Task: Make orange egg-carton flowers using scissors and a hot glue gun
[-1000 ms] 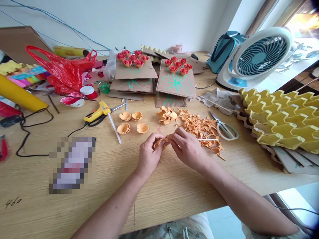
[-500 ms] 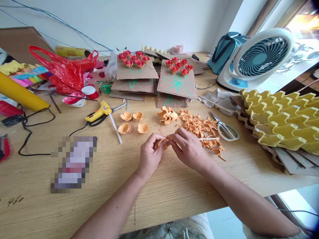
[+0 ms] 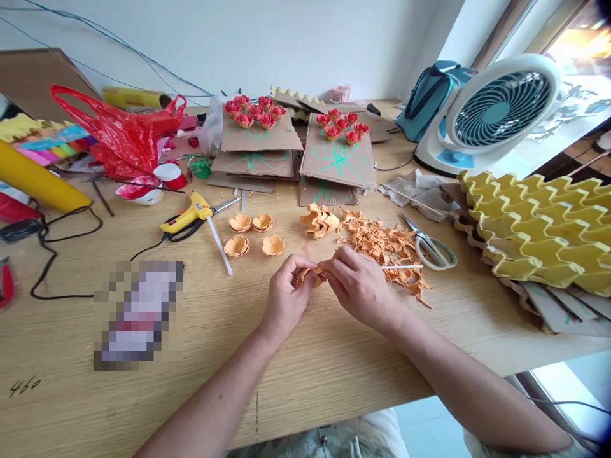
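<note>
Between my two hands is an orange egg-carton flower cup [image 3: 305,275] with rounded petals. My left hand [image 3: 290,291] grips it from the left side, fingers closed around it. The fingertips of my right hand [image 3: 359,280] pinch a petal at its right edge; part of the cup is hidden by the fingers. Just beyond my left hand sit several finished-looking orange flower cups [image 3: 273,245]. A stack of uncut orange cups [image 3: 319,221] lies past my hands, and orange trimmings [image 3: 382,238] are heaped beside my right hand.
Scissors [image 3: 435,250] lie right of the trimmings. A yellow glue gun [image 3: 188,216] with a cord rests at left, over dark-handled scissors. Red flowers [image 3: 255,113] stand on cardboard [image 3: 337,162] at the back. Yellow egg trays [image 3: 539,229] and a fan [image 3: 501,114] stand at right.
My right fingers have shifted slightly along the petal edge, and a little more of the cup shows. The view has moved very slightly; the things on the table stay put.
</note>
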Motion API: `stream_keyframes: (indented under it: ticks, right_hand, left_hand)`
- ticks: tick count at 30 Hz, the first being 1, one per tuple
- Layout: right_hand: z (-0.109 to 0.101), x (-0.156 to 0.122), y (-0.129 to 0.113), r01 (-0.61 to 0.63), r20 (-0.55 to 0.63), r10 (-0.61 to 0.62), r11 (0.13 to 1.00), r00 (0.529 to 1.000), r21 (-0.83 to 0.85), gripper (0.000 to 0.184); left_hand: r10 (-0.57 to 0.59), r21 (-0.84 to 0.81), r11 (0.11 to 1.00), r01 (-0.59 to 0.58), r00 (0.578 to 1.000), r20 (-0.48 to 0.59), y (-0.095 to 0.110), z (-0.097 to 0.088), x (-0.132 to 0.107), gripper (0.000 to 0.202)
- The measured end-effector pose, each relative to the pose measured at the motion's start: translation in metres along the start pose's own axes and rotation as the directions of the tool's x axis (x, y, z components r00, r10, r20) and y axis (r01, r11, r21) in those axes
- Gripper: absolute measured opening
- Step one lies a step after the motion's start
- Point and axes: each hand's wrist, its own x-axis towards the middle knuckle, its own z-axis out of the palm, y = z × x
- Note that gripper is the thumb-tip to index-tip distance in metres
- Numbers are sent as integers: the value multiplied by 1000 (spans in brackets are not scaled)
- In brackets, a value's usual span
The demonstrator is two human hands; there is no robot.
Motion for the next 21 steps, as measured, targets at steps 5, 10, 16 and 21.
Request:
stream_keyframes:
  ticks: [5,10,16,21]
  right_hand:
    - [1,-1,-1,-55,-1,55,995,998,80,19]
    - [2,-3,0,-64,-5,64,996,998,63,21]
    - [2,-2,0,-45,-6,46,996,999,77,21]
    - [0,-2,0,-11,4,11,1000,1000,13,24]
  left_hand:
    - [32,36,999,-31,999,-37,-1,1,-3,10]
    - [37,30,999,-36,999,-25,-3,2,-5,9]
    - [53,36,998,-52,998,-40,-1,2,-3,6]
    - [32,30,999,-31,999,-32,4,3,-2,3]
